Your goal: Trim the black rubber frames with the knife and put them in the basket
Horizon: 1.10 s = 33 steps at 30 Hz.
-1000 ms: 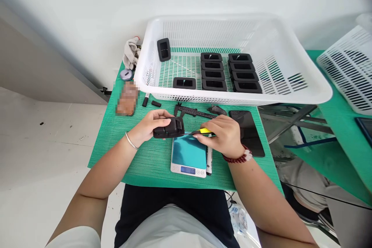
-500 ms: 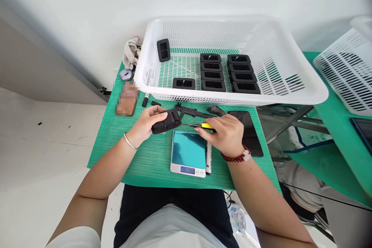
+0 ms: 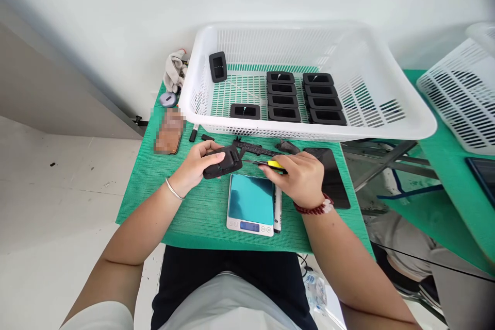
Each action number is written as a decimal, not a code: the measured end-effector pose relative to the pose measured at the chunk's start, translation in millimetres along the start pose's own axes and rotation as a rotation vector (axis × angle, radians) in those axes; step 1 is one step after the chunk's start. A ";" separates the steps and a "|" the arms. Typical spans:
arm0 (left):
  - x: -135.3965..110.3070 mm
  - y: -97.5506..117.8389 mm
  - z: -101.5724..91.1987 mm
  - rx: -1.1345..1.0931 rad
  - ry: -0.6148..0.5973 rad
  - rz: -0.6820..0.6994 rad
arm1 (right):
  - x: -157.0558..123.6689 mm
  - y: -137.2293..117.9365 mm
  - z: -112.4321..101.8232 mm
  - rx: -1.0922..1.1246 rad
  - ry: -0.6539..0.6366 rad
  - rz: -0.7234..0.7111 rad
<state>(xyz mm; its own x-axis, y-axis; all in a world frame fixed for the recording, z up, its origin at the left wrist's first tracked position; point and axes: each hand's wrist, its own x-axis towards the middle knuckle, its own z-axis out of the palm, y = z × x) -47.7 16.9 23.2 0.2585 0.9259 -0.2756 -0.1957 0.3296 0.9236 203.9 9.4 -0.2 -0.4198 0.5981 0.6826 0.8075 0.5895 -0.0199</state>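
Observation:
My left hand (image 3: 196,164) is closed around a black moulded part (image 3: 224,162), thumb on top, a thin strip standing out at its right end. In my right hand (image 3: 300,178) is a utility knife (image 3: 275,164) with a yellow and black handle, its blade pointing left at the part's right end. Whether the tip touches the part I cannot tell. Below the two hands lies a digital scale (image 3: 250,201) with a shiny teal plate and a lit display. Behind them are black calipers (image 3: 255,148) and a dark scrap (image 3: 288,146).
A large white plastic basket (image 3: 386,126) at the back holds several black frame-like parts (image 3: 284,114). A black phone or tablet (image 3: 334,178) lies right of my right hand. At the left are a blurred-out phone (image 3: 169,131), a rounded grey case (image 3: 168,99) and a glove (image 3: 175,71).
The black part has turned slightly in my left hand. My right hand has raised the knife blade a little, to the level of the part's right end.

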 end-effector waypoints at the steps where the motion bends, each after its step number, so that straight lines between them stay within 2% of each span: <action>1: 0.1 -0.2 -0.1 -0.002 -0.003 -0.001 | -0.5 0.6 -0.1 0.003 0.012 0.006; 6: 0.1 0.6 -1.0 -0.030 -0.030 -0.001 | -2.3 1.3 -0.5 0.064 -0.022 -0.040; 11: -0.5 1.2 -1.3 -0.012 -0.086 -0.018 | -2.7 1.6 -0.8 -0.005 0.020 0.021; 15: -0.1 -0.1 -1.7 0.002 -0.098 -0.034 | -2.9 3.2 -0.1 0.074 -0.050 -0.015; 17: -0.3 0.0 -2.5 0.007 -0.135 -0.052 | -2.7 4.7 0.3 0.058 -0.064 -0.015; 20: -1.3 0.6 -3.6 0.002 -0.224 -0.062 | -2.0 6.4 -0.6 0.021 -0.017 0.010; 23: -1.7 0.6 -4.7 -0.028 -0.255 -0.047 | -1.1 4.6 -2.7 0.114 0.026 0.000; 27: -1.7 0.3 -6.0 -0.025 -0.287 -0.035 | -0.1 1.0 -3.4 0.248 -0.005 -0.045; 31: -2.6 0.0 -5.9 0.020 -0.403 -0.058 | -0.3 2.9 -2.6 0.146 0.038 0.018; 33: -2.6 -0.4 -5.7 0.020 -0.412 -0.067 | -1.1 3.9 -3.0 0.140 0.032 0.046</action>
<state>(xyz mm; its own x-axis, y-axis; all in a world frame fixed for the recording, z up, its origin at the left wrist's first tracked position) -53.7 15.4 22.1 0.6280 0.7495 -0.2094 -0.1478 0.3790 0.9135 208.8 9.5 1.1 -0.3684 0.6099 0.7016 0.7588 0.6333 -0.1520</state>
